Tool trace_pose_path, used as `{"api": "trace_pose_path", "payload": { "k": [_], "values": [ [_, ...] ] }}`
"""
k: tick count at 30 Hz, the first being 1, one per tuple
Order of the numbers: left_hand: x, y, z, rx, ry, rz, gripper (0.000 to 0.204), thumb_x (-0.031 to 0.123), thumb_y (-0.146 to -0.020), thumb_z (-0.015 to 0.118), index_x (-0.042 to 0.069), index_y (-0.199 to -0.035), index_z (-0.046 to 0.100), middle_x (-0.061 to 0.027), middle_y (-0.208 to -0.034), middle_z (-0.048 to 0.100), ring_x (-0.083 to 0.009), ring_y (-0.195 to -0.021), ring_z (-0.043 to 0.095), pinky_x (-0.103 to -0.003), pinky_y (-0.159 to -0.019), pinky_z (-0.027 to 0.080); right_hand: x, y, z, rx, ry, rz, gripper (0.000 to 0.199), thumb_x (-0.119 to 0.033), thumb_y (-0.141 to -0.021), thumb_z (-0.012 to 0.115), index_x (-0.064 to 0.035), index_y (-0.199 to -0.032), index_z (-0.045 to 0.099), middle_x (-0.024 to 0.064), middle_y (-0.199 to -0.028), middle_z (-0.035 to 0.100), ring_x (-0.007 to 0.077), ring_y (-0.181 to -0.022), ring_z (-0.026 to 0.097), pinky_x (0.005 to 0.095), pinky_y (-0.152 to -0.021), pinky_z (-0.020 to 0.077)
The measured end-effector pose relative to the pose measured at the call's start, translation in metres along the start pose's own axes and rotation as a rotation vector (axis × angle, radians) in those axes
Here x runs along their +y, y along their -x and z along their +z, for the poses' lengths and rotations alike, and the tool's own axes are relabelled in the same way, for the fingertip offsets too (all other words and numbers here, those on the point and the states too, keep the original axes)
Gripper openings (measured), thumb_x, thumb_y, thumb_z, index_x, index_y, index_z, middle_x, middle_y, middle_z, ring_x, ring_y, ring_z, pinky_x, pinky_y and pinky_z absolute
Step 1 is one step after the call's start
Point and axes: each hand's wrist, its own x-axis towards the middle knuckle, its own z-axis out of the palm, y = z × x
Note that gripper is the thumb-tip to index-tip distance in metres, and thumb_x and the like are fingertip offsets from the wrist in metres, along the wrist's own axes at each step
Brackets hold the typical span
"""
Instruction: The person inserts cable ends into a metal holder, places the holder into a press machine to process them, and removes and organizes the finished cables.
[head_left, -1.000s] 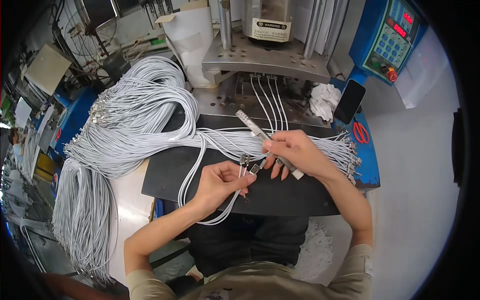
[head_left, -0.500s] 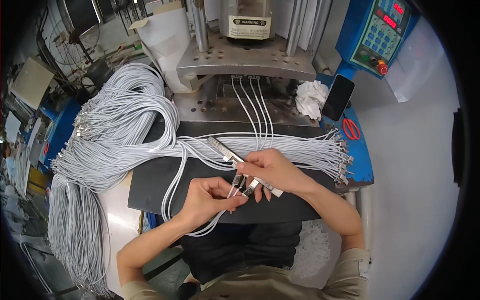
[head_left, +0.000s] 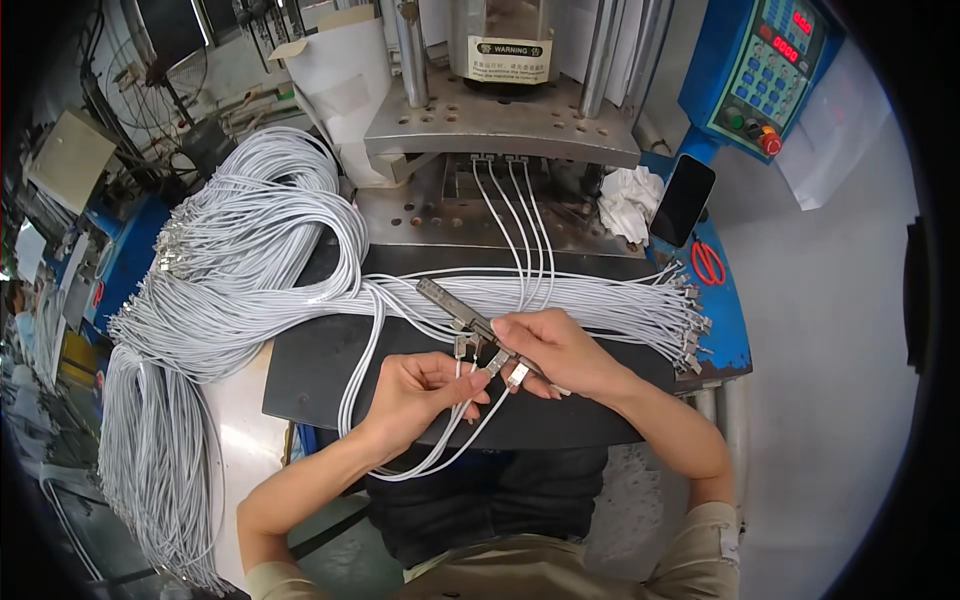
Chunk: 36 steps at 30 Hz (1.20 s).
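My right hand (head_left: 560,352) is closed round a narrow dark metal bar (head_left: 452,305), which slants from upper left to lower right. Several metal cable connectors sit along the bar's near side, one of them a silver connector (head_left: 518,375) under my right fingers. Thumb and fingers of my left hand (head_left: 420,392) pinch another cable connector (head_left: 496,362) against the bar. White cables (head_left: 478,432) run from these connectors down in a loop below my left hand. Behind both hands lies a thick bundle of white cables (head_left: 590,300); my palms hide part of the bar.
A press (head_left: 500,130) stands ahead, with several white cables leading into its lower plate. Coiled cables (head_left: 260,200) heap up at left. To the right are a crumpled white cloth (head_left: 630,203), a black phone (head_left: 683,200), red-handled scissors (head_left: 708,262) and a blue control panel (head_left: 765,75).
The bar has turned in my right hand, showing a darker side. My left hand has moved a connector up to the bar, and a cable now hangs from the connector under my right fingers.
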Motion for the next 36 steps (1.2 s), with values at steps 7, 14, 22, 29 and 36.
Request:
{"api": "trace_pose_path", "payload": {
  "k": [7,14,22,29,36],
  "values": [
    [-0.001,0.007,0.007,0.026,0.044,0.032,0.021,0.016,-0.098,0.073,-0.005,-0.102,0.075,-0.0118,-0.086,0.075,-0.0127,-0.070,0.069,-0.026,-0.068,0.056,0.008,0.004,0.009,-0.010,-0.198,-0.085,0.033,-0.031,-0.108,0.059,0.0021,-0.112,0.062,0.0053,-0.071,0.064,0.0055,-0.042,0.051,0.0205,-0.036,0.0329],
    [-0.003,0.003,-0.002,-0.058,-0.097,-0.036,0.026,0.017,-0.100,0.071,-0.007,-0.108,0.075,-0.0089,-0.087,0.075,-0.0101,-0.070,0.066,-0.026,-0.068,0.055,-0.001,0.017,-0.011,0.018,-0.054,-0.021,0.039,-0.016,-0.097,0.074,0.0012,-0.125,0.053,0.0045,-0.069,0.063,0.0059,-0.045,0.052,0.0214,-0.038,0.0321],
    [-0.003,0.000,-0.002,-0.094,-0.184,0.025,0.029,0.021,-0.105,0.065,-0.006,-0.111,0.075,-0.0088,-0.085,0.075,-0.0109,-0.070,0.066,-0.026,-0.069,0.056,-0.001,0.012,-0.015,-0.071,0.066,-0.009,0.043,-0.021,-0.094,0.078,0.0003,-0.122,0.053,0.0058,-0.070,0.065,0.0062,-0.045,0.053,0.0211,-0.038,0.0332],
    [-0.005,0.002,0.001,-0.202,-0.122,-0.073,0.040,0.027,-0.110,0.055,-0.008,-0.121,0.070,-0.0120,-0.085,0.076,-0.0159,-0.076,0.072,-0.028,-0.074,0.057,0.002,0.015,-0.020,-0.044,0.095,0.036,0.040,-0.028,-0.094,0.078,-0.0022,-0.110,0.053,0.0047,-0.067,0.064,0.0068,-0.044,0.053,0.0220,-0.038,0.0343],
    [-0.007,-0.003,-0.006,-0.272,-0.156,-0.057,0.041,0.028,-0.111,0.051,-0.008,-0.121,0.070,-0.0142,-0.089,0.078,-0.0171,-0.082,0.075,-0.028,-0.079,0.057,0.003,0.012,-0.018,-0.072,0.218,0.005,0.036,-0.027,-0.094,0.078,-0.0039,-0.104,0.052,0.0039,-0.062,0.063,0.0068,-0.042,0.051,0.0220,-0.038,0.0337]
  ]
}}
